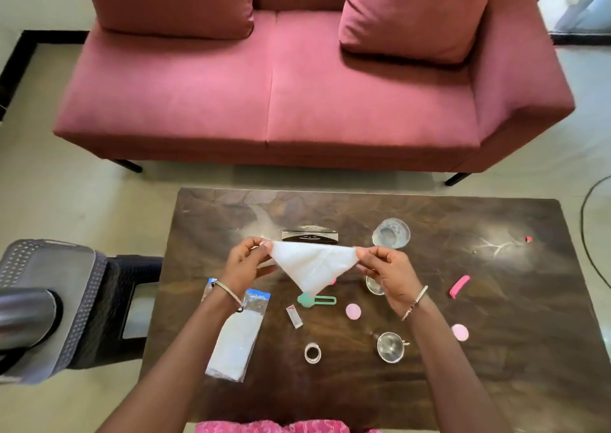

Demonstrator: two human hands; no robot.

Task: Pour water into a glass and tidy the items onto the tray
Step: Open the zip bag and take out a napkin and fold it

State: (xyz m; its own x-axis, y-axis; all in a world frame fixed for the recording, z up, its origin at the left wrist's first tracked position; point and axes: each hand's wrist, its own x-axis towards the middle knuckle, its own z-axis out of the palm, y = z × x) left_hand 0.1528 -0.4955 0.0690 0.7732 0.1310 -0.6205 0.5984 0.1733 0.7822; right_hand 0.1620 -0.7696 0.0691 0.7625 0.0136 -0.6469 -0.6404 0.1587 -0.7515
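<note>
My left hand (246, 264) and right hand (388, 274) pinch a white triangular napkin (310, 264) by its corners; clear glass tumbler (391, 234) at one o'clock; tidying looks barely begun.

This is a living room in a home. A pink two-seat sofa (264, 95) with loose back cushions (413, 9) stands on a pale tiled floor (66, 194). A low, dark wooden coffee table (496, 383) in front of it holds a glass (391, 233).

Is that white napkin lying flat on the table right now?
No, the left hand and right hand each pinch a corner of the white napkin, holding it up above the table.
</note>
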